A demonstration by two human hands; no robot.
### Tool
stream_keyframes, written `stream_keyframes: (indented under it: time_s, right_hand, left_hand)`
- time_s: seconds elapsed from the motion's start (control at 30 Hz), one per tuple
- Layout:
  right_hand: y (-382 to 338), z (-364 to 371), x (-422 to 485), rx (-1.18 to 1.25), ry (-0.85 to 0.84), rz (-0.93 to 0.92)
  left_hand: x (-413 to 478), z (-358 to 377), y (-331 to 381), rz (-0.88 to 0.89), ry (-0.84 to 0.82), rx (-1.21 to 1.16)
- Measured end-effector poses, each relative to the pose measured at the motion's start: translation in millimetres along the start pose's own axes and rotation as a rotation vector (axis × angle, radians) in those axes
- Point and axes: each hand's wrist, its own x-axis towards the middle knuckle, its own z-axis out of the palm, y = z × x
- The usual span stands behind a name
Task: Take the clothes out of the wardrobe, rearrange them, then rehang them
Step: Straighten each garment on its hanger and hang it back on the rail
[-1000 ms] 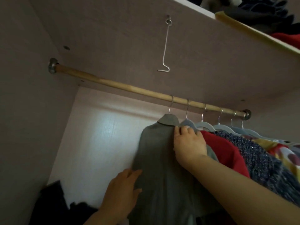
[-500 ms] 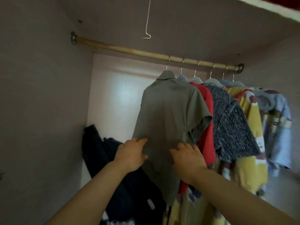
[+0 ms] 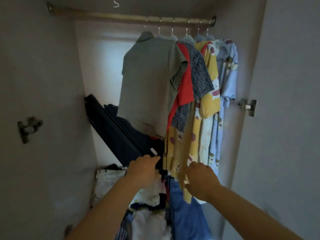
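Head view: left grip [image 3: 144, 170], right grip [image 3: 200, 181] beside yellow dress [image 3: 174, 149], perhaps touching.

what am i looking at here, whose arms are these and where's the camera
No machine here: a person wears one camera on the head, looking down into a wardrobe. The bare arms are theirs. The left hand and right hand reach low, fingers relaxed, gripping nothing I can see. On the wooden rail hang a grey short-sleeved shirt, a red top, a dark speckled top, a yellow patterned dress and a pale blue patterned garment. Below lie a heap of loose clothes and a dark leaning case.
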Motion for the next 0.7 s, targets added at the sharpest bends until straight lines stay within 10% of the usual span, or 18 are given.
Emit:
stream_keyframes:
  time_s: [0.7]
  right_hand:
    - [-116, 42, -508, 0.134, -0.133, 1.148]
  left_hand:
    - [-309, 113, 198, 0.994, -0.17, -0.005]
